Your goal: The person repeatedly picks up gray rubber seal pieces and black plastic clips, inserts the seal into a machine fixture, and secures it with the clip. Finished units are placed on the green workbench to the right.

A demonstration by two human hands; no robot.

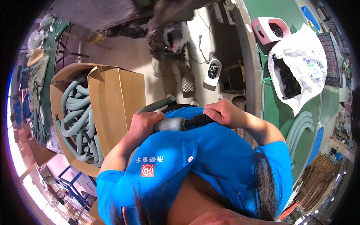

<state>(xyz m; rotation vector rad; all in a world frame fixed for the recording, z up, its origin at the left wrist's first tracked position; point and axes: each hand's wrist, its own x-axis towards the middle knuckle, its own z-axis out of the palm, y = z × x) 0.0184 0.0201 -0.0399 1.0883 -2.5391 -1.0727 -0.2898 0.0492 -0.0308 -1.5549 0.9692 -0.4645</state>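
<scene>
A grey foam-covered tube [169, 124] crosses in front of my chest, and my left hand [144, 125] is closed around it. Out of its right end comes a black plastic end piece [198, 120]. My right hand [224, 113] grips that piece between thumb and curled fingers. Another stretch of grey foam tube [157, 104] shows beyond my left hand; whether it belongs to the same tube, I cannot tell. Beside my left arm stands an open cardboard box [118, 88] filled with many bent grey foam tubes [77, 112].
On the green table [272, 108] at right lie a white sack [315, 71] of black parts, a pink-and-white container [264, 28] and bent grey tubes [300, 129]. A white scoop-shaped container [210, 77] holds black pieces on the floor ahead. Dark machinery [165, 18] stands at the far side.
</scene>
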